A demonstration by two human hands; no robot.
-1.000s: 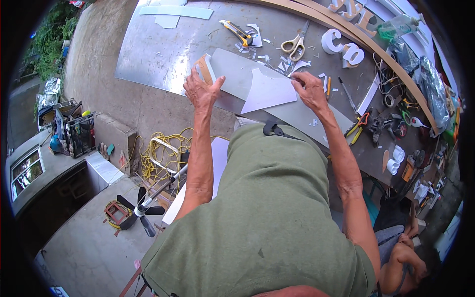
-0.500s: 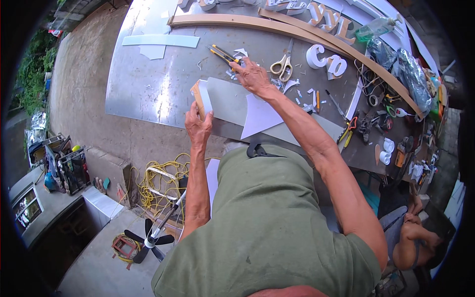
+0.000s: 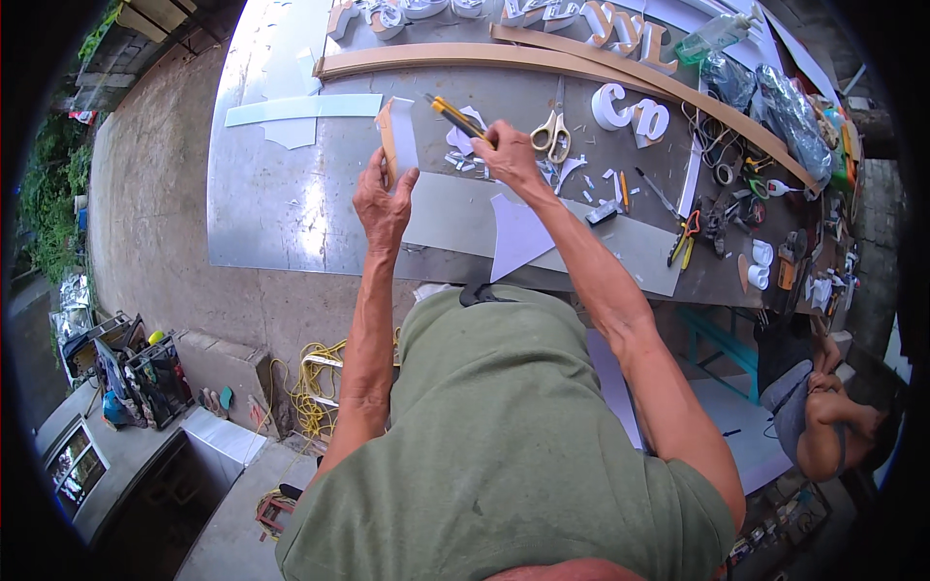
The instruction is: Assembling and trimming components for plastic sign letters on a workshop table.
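Observation:
Upright in my left hand (image 3: 384,203) is a three-dimensional piece (image 3: 400,140) with a white face and a tan side, gripped by its lower end between thumb and fingers. My right hand (image 3: 510,155) is closed on a yellow and black utility knife (image 3: 457,118), its tip angled up and left toward the piece but apart from it. Both hands are over the metal-topped table (image 3: 281,228). Beneath the right wrist lies a pointed white sheet (image 3: 518,237) on a grey strip (image 3: 441,208). Scissors (image 3: 551,136) with cream handles rest right of the knife hand.
White and tan cut-out letters (image 3: 620,34) line the far side. Long tan strips (image 3: 436,60) lie across the table. Pliers (image 3: 686,237), a pen (image 3: 657,192) and white scraps (image 3: 572,174) lie at right. Another person (image 3: 838,416) is at the lower right.
My right hand has picked up the utility knife from the table and lifted it toward the piece. The left hand has raised the piece slightly. The view has shifted.

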